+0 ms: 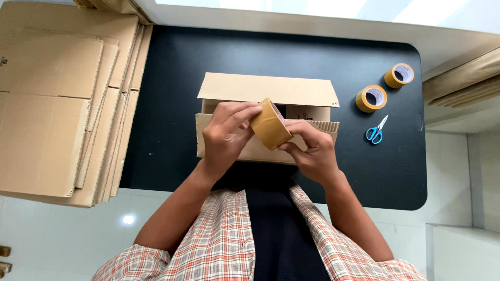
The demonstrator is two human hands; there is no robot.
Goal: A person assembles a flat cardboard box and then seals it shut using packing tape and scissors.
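You held a thick roll of tan-brown packing tape [270, 124] between both hands, just above the near flap of a plain corrugated cardboard box [260, 151] that lay on the black mat [172, 104]. The roll's outer band looked smooth and slightly glossy, its pale inner core edge turned up toward the far side. Your left hand [225, 136] clasped it from one side, fingertips curled over the top rim, while your right hand [310, 151] gripped it from below and behind, thumb pressed against its lower edge. The box's far flap [266, 89] stood open, and the ribbed edge of the corrugated wall showed beside your right hand. Farther out on the mat, two smaller yellow-brown tape rolls [371, 98] [399, 75] lay flat, well apart from the box, with blue-handled scissors [376, 131] just below them. To your left, a stack of flattened brown cardboard sheets [52, 104] overlapped the mat's edge. Your checked orange-and-white sleeves [224, 239] framed the lower view.
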